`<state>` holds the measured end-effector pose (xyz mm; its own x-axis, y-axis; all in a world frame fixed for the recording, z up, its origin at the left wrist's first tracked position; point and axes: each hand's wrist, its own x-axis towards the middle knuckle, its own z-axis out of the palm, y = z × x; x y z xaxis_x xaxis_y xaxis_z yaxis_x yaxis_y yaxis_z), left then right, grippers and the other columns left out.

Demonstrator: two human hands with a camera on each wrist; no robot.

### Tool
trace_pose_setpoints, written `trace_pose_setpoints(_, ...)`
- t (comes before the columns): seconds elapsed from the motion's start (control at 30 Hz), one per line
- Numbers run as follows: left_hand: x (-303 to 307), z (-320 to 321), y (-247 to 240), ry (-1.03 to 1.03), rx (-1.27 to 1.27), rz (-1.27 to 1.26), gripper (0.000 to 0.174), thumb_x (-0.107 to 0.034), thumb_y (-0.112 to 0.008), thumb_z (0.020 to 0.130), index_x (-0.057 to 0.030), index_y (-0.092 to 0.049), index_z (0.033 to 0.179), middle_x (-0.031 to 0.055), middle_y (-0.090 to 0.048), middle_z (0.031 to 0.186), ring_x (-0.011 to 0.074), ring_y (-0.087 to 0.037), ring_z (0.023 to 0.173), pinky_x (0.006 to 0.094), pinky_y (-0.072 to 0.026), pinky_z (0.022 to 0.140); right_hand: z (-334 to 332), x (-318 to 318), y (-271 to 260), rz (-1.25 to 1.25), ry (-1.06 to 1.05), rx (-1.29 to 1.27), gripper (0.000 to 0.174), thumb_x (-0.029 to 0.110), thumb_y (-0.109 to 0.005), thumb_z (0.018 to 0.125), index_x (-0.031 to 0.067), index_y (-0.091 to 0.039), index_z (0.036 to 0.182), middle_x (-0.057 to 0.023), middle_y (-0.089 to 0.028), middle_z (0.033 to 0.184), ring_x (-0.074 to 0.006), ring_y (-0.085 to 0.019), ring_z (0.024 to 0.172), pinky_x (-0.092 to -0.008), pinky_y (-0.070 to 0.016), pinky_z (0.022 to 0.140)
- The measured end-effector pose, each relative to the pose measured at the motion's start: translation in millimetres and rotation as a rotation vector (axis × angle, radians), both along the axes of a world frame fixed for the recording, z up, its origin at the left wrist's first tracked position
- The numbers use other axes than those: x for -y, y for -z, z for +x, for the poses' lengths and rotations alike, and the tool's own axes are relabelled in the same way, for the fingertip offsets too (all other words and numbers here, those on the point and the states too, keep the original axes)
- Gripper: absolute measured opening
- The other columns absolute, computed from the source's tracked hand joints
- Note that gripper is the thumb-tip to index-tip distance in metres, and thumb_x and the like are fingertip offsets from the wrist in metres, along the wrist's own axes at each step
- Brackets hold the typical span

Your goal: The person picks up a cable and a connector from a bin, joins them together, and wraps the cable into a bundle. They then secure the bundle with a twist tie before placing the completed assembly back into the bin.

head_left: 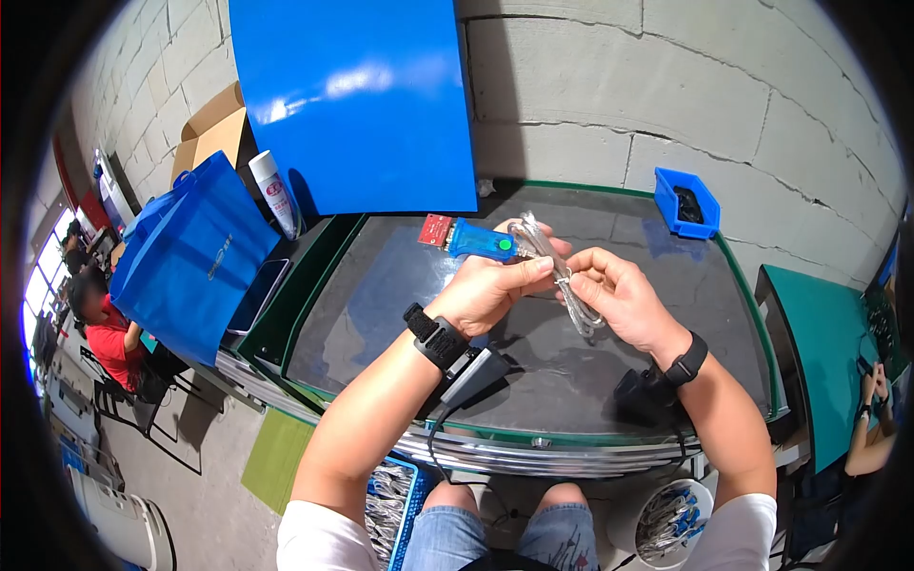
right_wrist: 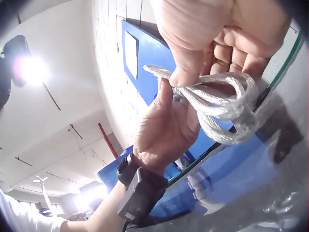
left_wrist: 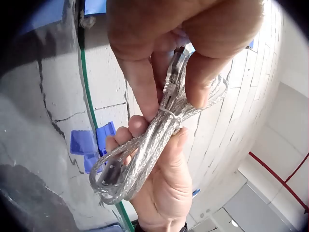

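Observation:
A silvery braided USB-style cable (head_left: 578,306) is looped into a bundle, with a thin white tie (left_wrist: 170,115) round its middle. My left hand (head_left: 502,285) grips the bundle near its plug end, thumb on one side and fingers on the other. At the tie, my right hand (head_left: 624,297) holds the loops, its thumb beside the tie's twisted end and its fingers behind the cable. A clear blue adapter (head_left: 484,242) with a green dot juts out left of my left hand. A small red circuit board (head_left: 435,229) sits on the adapter's far end.
Below my hands is a dark-matted workbench (head_left: 562,400) with a green rim. A blue bin (head_left: 687,204) stands at its back right corner. On the left are a blue bag (head_left: 195,257) and a spray can (head_left: 274,195). A basket (head_left: 416,504) and bucket (head_left: 700,495) of cables stand below.

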<state>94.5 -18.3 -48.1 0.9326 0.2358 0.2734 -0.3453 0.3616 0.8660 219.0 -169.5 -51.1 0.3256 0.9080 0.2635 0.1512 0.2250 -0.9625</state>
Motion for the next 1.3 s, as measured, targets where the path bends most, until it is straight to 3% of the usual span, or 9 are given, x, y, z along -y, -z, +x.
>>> trace_pose_setpoints(0.13, -1, 3, 4, -0.075, 0.024, -0.010, 0.043, -0.010, -0.066, 0.081, -0.0052, -0.044, 0.117, 0.0134, -0.056, 0.112, 0.0245, -0.058, 0.103, 0.0365, -0.0475, 0.090, 5, 0, 4, -0.035, -0.026, 0.005, 0.021, 0.012, -0.061, 0.086, -0.0014, -0.055, 0.102, -0.0038, -0.061, 0.090, -0.0071, -0.057, 0.082, -0.0222, -0.0465, 0.072)
trace_pose_setpoints(0.43, -5, 4, 3, -0.128, -0.048, 0.029, 0.028, -0.012, -0.063, 0.084, -0.0053, -0.052, 0.109, 0.0075, -0.060, 0.106, 0.0182, -0.060, 0.097, 0.0327, -0.0490, 0.087, 9, 0, 7, 0.044, 0.091, 0.244, 0.027, 0.015, -0.067, 0.083, -0.0012, -0.055, 0.100, -0.0017, -0.059, 0.085, -0.0051, -0.052, 0.075, -0.0209, -0.0443, 0.068)
trace_pose_setpoints(0.6, -8, 4, 3, -0.186, -0.004, 0.024, 0.030, -0.009, -0.061, 0.085, -0.0032, -0.050, 0.112, 0.0089, -0.059, 0.106, 0.0215, -0.059, 0.102, 0.0317, -0.0502, 0.085, 5, 0, 7, -0.089, -0.075, 0.081, 0.022, 0.018, -0.061, 0.087, -0.0006, -0.057, 0.098, 0.0002, -0.057, 0.080, -0.0042, -0.050, 0.072, -0.0210, -0.0423, 0.064)
trace_pose_setpoints(0.67, -5, 2, 0, -0.169, 0.030, 0.055, 0.032, -0.008, -0.060, 0.085, -0.0020, -0.048, 0.115, 0.0098, -0.059, 0.107, 0.0238, -0.058, 0.105, 0.0322, -0.0501, 0.085, 4, 2, 5, -0.101, -0.103, 0.159, 0.021, 0.020, -0.057, 0.090, -0.0005, -0.057, 0.098, 0.0009, -0.057, 0.078, -0.0047, -0.049, 0.070, -0.0213, -0.0421, 0.064)
trace_pose_setpoints(0.87, -1, -2, -4, -0.106, 0.099, 0.041, 0.035, -0.008, -0.059, 0.086, -0.0018, -0.046, 0.118, 0.0121, -0.059, 0.107, 0.0243, -0.058, 0.105, 0.0338, -0.0500, 0.086, 2, 8, -2, -0.057, -0.139, 0.141, 0.024, 0.022, -0.052, 0.092, -0.0005, -0.059, 0.098, -0.0021, -0.061, 0.081, -0.0076, -0.057, 0.074, -0.0227, -0.0453, 0.067)
trace_pose_setpoints(0.97, -4, -2, -3, -0.097, 0.078, 0.005, 0.034, -0.010, -0.058, 0.086, -0.0026, -0.047, 0.117, 0.0139, -0.059, 0.108, 0.0236, -0.058, 0.104, 0.0340, -0.0495, 0.087, 0, 10, -8, -0.086, -0.187, 0.043, 0.028, 0.025, -0.050, 0.094, 0.0004, -0.058, 0.102, -0.0050, -0.063, 0.087, -0.0108, -0.060, 0.077, -0.0247, -0.0480, 0.069)
trace_pose_setpoints(1.03, -10, -1, 0, -0.090, 0.103, -0.039, 0.033, -0.010, -0.058, 0.087, -0.0029, -0.047, 0.117, 0.0146, -0.060, 0.108, 0.0232, -0.058, 0.103, 0.0336, -0.0493, 0.087, 0, 12, -10, -0.116, -0.302, -0.203, 0.031, 0.029, -0.048, 0.094, 0.0019, -0.055, 0.108, -0.0065, -0.062, 0.092, -0.0128, -0.061, 0.078, -0.0262, -0.0498, 0.069)
trace_pose_setpoints(1.17, -12, 0, 0, -0.062, 0.115, -0.086, 0.033, -0.015, -0.058, 0.088, -0.0041, -0.047, 0.117, 0.0156, -0.057, 0.113, 0.0223, -0.056, 0.107, 0.0328, -0.0483, 0.089, -2, 13, -10, -0.158, -0.312, -0.172, 0.032, 0.029, -0.050, 0.093, 0.0032, -0.053, 0.112, -0.0079, -0.061, 0.095, -0.0124, -0.060, 0.076, -0.0270, -0.0508, 0.068)
trace_pose_setpoints(1.3, -13, 3, 4, 0.062, 0.072, -0.084, 0.044, -0.025, -0.061, 0.086, -0.0058, -0.045, 0.122, 0.0167, -0.049, 0.127, 0.0253, -0.049, 0.116, 0.0384, -0.0398, 0.098, 0, 7, 3, -0.001, -0.154, -0.013, 0.025, 0.020, -0.061, 0.087, 0.0029, -0.051, 0.102, -0.0062, -0.059, 0.088, -0.0092, -0.057, 0.073, -0.0237, -0.0504, 0.062)
